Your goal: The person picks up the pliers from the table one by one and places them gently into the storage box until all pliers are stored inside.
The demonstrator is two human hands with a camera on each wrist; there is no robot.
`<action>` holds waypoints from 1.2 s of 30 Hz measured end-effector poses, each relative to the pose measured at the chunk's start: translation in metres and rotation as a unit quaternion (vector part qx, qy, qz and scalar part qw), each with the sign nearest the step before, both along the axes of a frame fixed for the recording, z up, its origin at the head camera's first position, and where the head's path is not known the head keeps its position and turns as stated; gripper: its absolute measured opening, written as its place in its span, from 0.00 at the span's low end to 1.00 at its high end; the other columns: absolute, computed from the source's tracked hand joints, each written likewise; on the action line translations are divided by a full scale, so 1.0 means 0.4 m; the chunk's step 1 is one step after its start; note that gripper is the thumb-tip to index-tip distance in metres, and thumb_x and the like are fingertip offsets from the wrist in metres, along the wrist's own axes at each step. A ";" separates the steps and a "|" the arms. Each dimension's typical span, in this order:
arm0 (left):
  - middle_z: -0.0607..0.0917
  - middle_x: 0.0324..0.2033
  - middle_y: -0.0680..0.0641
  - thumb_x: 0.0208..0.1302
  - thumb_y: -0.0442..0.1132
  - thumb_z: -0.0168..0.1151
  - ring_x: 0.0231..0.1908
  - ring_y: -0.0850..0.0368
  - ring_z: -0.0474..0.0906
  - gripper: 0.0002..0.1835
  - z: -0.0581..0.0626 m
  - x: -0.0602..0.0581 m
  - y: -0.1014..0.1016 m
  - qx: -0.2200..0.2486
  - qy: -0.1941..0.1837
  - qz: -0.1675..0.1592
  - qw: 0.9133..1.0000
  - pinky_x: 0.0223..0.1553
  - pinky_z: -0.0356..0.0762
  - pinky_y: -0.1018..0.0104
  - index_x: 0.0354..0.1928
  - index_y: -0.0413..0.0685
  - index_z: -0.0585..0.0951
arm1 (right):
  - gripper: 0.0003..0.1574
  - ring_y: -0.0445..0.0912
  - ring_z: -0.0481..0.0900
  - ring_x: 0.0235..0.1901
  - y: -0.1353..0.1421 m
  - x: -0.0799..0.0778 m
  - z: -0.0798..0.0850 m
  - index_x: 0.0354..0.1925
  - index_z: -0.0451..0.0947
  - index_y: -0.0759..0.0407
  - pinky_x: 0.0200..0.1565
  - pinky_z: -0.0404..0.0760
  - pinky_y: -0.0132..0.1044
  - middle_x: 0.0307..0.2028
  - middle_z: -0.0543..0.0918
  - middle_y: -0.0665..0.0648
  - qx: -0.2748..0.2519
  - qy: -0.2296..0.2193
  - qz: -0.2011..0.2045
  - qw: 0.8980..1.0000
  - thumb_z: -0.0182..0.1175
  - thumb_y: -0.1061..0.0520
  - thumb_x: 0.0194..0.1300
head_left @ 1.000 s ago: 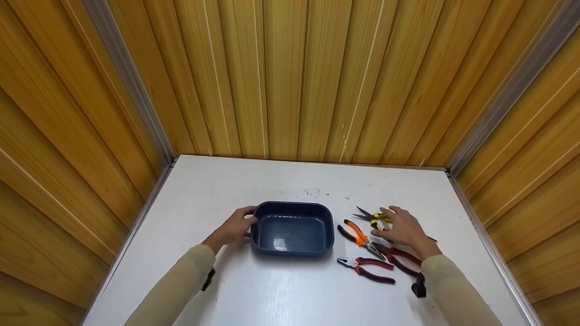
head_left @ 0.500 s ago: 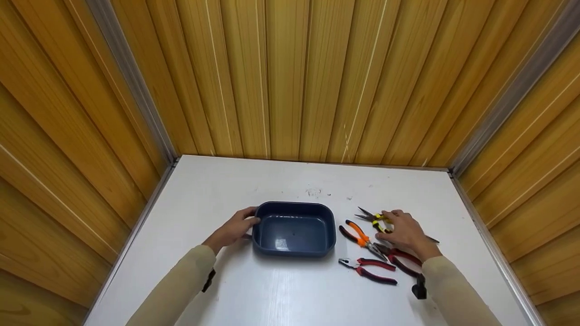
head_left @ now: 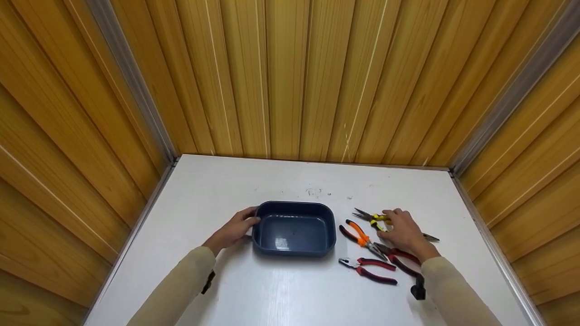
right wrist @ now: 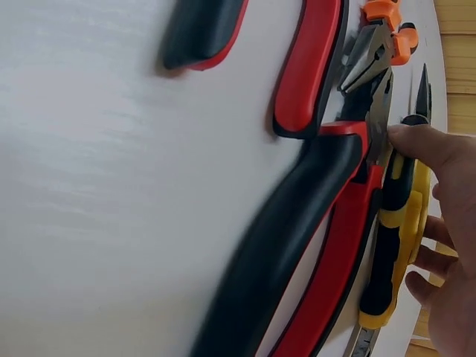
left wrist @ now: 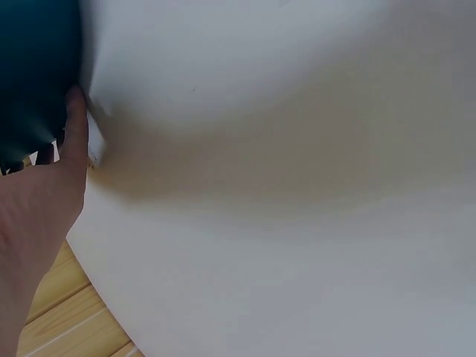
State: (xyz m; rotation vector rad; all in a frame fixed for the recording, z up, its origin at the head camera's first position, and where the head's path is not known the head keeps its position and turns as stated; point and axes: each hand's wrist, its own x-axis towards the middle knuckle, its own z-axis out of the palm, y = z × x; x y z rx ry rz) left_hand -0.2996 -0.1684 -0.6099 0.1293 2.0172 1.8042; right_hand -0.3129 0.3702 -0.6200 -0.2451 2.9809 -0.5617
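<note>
A dark blue plastic basin (head_left: 293,253) sits on the white table, nothing inside it. At its left side my left hand (head_left: 233,230) grips the wall, the thumb at the rim; the left wrist view shows the same hand (left wrist: 44,201) against the basin (left wrist: 37,67). My right hand (head_left: 404,232) holds the yellow-and-black long-nose pliers (head_left: 375,221) by the handles, their tips pointing left. In the right wrist view thumb and fingers are around those handles (right wrist: 398,223). Another tool's pointed metal tip (head_left: 430,237) shows right of that hand, the rest hidden.
Orange-and-black pliers (head_left: 361,237) lie between basin and right hand. Two red-and-black pliers lie nearer: one pair (head_left: 374,269) in front, the other (head_left: 403,260) partly under the right wrist. Wood-look panels (head_left: 285,81) wall the table's back and sides.
My right hand has closed in on the yellow-and-black pliers, and their tips have drawn nearer each other. More of the tip at right shows. My left hand stays on the basin.
</note>
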 end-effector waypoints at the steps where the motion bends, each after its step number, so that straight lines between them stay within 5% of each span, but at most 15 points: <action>1: 0.69 0.74 0.36 0.84 0.37 0.51 0.76 0.35 0.63 0.28 -0.001 0.000 0.000 -0.003 0.005 -0.002 1.000 0.64 0.76 0.36 0.80 0.43 0.64 | 0.49 0.67 0.69 0.63 -0.001 0.000 0.001 0.75 0.70 0.63 0.63 0.72 0.69 0.67 0.71 0.72 0.000 0.001 0.000 1.000 0.74 0.41 0.67; 18: 0.66 0.77 0.35 0.85 0.38 0.50 0.78 0.36 0.59 0.27 -0.009 -0.012 0.006 0.004 -0.001 0.000 1.000 0.65 0.73 0.33 0.81 0.45 0.65 | 0.45 0.64 0.70 0.59 -0.004 -0.011 -0.013 0.70 0.75 0.62 0.60 0.75 0.66 0.65 0.73 0.69 -0.012 0.008 -0.017 1.000 0.76 0.43 0.62; 26: 0.65 0.77 0.36 0.85 0.39 0.51 0.78 0.36 0.60 0.27 -0.011 -0.010 0.004 0.007 -0.010 -0.003 1.000 0.65 0.74 0.34 0.81 0.48 0.65 | 0.47 0.60 0.72 0.54 -0.009 -0.019 0.002 0.70 0.73 0.64 0.57 0.79 0.60 0.60 0.73 0.68 -0.031 -0.023 -0.036 0.999 0.75 0.42 0.62; 36: 0.61 0.79 0.35 0.84 0.39 0.53 0.78 0.35 0.57 0.29 -0.014 -0.013 0.006 0.012 -0.031 0.012 0.999 0.66 0.73 0.33 0.82 0.47 0.64 | 0.41 0.56 0.74 0.46 -0.010 -0.023 0.008 0.63 0.77 0.70 0.50 0.78 0.55 0.49 0.79 0.63 -0.020 -0.001 -0.006 1.000 0.75 0.46 0.61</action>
